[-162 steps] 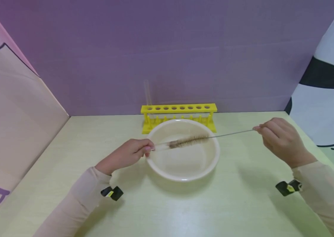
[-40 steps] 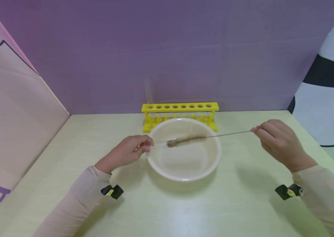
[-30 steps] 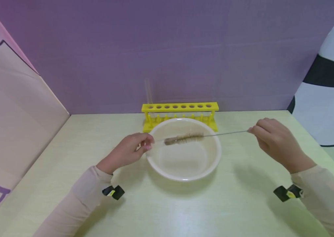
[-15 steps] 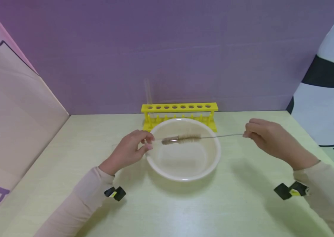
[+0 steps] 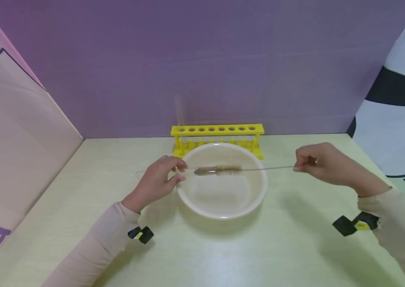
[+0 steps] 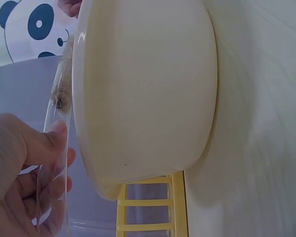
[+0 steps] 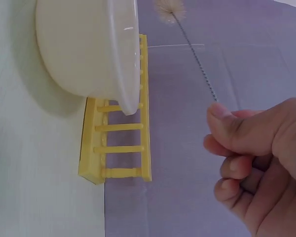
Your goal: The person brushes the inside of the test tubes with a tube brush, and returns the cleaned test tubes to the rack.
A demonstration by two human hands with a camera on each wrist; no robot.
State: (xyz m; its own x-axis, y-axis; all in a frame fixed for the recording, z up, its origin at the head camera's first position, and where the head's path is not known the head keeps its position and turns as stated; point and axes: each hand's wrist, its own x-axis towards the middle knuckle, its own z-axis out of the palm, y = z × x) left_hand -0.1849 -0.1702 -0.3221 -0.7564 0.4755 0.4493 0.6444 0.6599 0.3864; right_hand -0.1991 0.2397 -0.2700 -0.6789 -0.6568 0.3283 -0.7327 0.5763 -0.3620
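Observation:
My left hand [image 5: 161, 177] grips a clear glass test tube [image 6: 59, 116] between thumb and fingers. Held sideways above a cream basin [image 5: 222, 217], the tube has its mouth toward the right. The brown bristles of a test tube brush [image 5: 229, 170] sit partly inside that mouth, and part of them sticks out. From the bristles a thin twisted wire runs right to my right hand [image 5: 326, 163], which pinches its end between thumb and forefinger. In the right wrist view the brush's wire [image 7: 200, 64] shows plainly, with the bristles cut off at the top edge.
Behind the basin stands a yellow test tube rack [image 5: 216, 129], its lower part partly hidden by the rim. Another clear test tube [image 5: 180, 111] stands in its leftmost hole. A purple backdrop [image 5: 220, 67] rises at the table's [image 5: 224, 255] far edge.
The brush has gone left, with its tip farther inside the tube. My right hand has moved left and turned its wrist. My left fingers have loosened a little around the tube, which now reaches past them leftward.

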